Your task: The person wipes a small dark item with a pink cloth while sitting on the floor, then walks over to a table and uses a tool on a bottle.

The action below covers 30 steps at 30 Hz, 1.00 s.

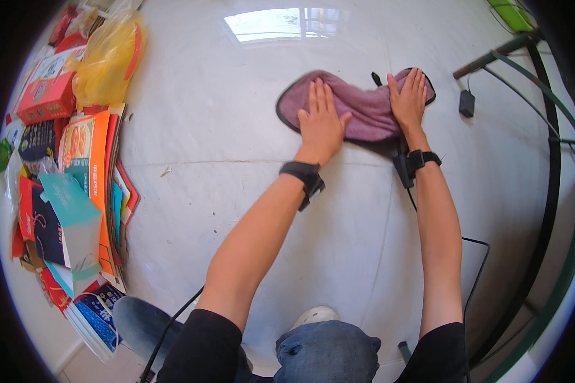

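A mauve cloth with black edging (pixel 366 110) lies rumpled on the glossy white tiled floor (pixel 249 201). My left hand (pixel 322 122) presses flat on its left half, thumb held away from the fingers. On the cloth's right end rests my right hand (pixel 409 100), palm down, fingers extended and thumb apart. Neither hand has its fingers curled around the fabric. A dark loop or tag (pixel 376 79) sticks out past the far edge of the cloth. Both wrists wear black straps, and a cable trails from the right one.
Along the left stand folded cardboard and paper bags (pixel 84 177), a red box (pixel 48 98), a yellow plastic bag (pixel 108 62) and a white bucket (pixel 93 330). At right are a metal frame with legs (pixel 551 158) and a small black box on a cord (pixel 466 104).
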Tool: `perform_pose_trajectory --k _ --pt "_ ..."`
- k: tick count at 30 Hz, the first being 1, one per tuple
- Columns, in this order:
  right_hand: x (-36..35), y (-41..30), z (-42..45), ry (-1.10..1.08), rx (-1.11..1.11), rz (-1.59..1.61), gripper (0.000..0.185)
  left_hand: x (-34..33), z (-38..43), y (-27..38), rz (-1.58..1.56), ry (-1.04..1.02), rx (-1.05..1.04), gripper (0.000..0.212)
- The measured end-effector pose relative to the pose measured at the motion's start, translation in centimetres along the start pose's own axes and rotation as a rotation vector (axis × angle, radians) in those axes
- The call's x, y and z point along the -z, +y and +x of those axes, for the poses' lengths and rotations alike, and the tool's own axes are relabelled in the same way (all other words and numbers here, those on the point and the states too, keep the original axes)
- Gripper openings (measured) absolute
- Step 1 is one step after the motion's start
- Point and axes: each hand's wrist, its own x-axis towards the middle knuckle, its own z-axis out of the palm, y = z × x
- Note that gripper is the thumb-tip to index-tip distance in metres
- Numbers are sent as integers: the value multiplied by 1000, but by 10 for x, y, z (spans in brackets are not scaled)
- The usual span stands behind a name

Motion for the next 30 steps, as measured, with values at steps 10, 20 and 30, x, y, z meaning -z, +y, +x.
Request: perform_pose_trajectory --k 10,20,30 --pt "-95 -146 74 52 326 112 63 20 41 -91 89 -3 161 75" --pt "-46 -169 22 -224 423 372 42 47 53 -144 69 -245 197 83" --pt "-89 -174 76 -298 538 500 40 56 62 -145 -26 -367 200 85"
